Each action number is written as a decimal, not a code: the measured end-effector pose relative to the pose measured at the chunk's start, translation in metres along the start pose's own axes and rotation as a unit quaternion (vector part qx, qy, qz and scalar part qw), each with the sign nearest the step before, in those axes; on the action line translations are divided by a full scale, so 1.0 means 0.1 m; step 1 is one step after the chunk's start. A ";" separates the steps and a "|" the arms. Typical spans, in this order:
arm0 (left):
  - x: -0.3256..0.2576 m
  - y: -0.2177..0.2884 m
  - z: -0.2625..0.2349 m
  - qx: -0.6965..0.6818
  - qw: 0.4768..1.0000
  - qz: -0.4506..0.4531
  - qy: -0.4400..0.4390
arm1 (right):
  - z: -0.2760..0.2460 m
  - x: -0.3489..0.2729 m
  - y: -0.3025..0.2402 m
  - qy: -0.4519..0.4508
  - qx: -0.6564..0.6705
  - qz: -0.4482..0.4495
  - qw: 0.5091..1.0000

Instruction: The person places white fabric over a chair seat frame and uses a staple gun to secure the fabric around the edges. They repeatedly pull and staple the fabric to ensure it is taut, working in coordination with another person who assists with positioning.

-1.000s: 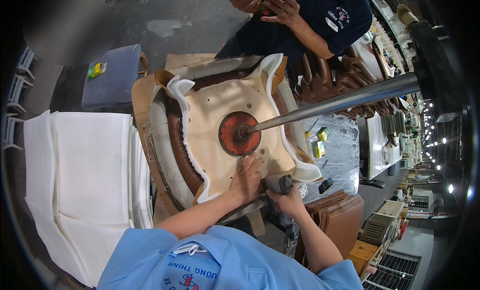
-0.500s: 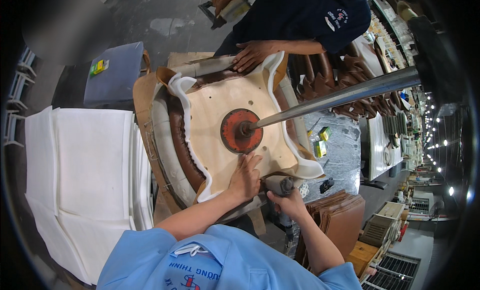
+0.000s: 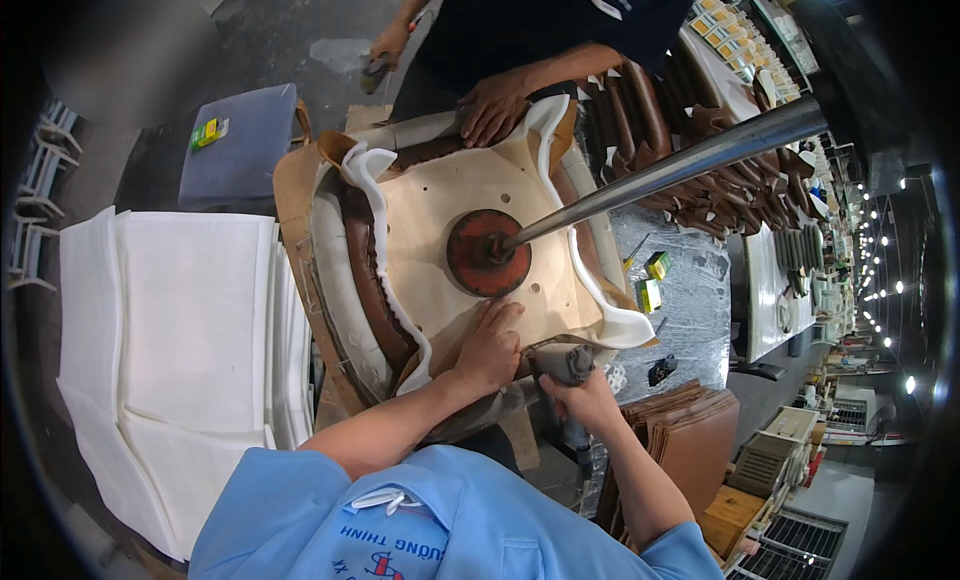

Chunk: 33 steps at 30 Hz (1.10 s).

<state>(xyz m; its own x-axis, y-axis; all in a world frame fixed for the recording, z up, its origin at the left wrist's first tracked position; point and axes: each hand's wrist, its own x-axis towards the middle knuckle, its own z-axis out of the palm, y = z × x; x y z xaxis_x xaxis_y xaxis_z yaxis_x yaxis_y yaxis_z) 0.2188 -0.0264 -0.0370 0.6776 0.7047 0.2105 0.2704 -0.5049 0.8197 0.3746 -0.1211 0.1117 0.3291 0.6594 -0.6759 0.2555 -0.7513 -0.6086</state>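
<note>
A pale plywood seat board (image 3: pixel 430 202) lies underside up, with brown leather (image 3: pixel 360 230) and white padding (image 3: pixel 622 330) along its edges. A red disc (image 3: pixel 465 262) on a metal rod (image 3: pixel 690 160) presses on its middle. Flat on the board's near edge lies my left hand (image 3: pixel 489 350), its fingers stretched toward the disc. My right hand (image 3: pixel 588 400) is wrapped around the handle of a grey staple gun (image 3: pixel 562 362), whose nose is at the near edge, right of my left hand. The exact contact there is hidden.
Across the board, a co-worker's hand (image 3: pixel 492 108) rests on the far edge; their other hand (image 3: pixel 388 45) holds a tool. White foam sheets (image 3: pixel 195 320) are stacked left, brown leather pieces (image 3: pixel 690 440) at lower right. Small yellow-green boxes (image 3: pixel 652 295) sit on a plastic-covered table (image 3: pixel 695 325).
The co-worker's hand with the tool has moved left and down, and their body has shifted left. My two hands keep nearly the same places on the board and staple gun.
</note>
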 end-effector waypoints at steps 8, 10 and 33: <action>-0.05 0.02 0.09 0.010 0.999 0.023 0.037 | 0.06 0.07 -0.05 0.003 -0.022 0.020 1.000; -0.01 -0.02 0.06 0.006 0.999 0.043 0.034 | 0.07 0.08 -0.06 0.008 -0.027 0.007 1.000; 0.07 0.29 -0.55 -0.133 0.978 -0.130 -0.094 | 0.15 -0.28 0.52 0.090 0.146 -0.028 0.985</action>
<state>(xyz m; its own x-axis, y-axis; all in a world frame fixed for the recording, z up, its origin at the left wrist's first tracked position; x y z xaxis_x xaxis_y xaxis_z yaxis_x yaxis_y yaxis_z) 0.1934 -0.0085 0.0174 0.7299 0.6754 -0.1054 0.2806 -0.1555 0.9471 0.3648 -0.1787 0.0925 0.4847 0.6647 -0.5685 0.0137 -0.6557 -0.7549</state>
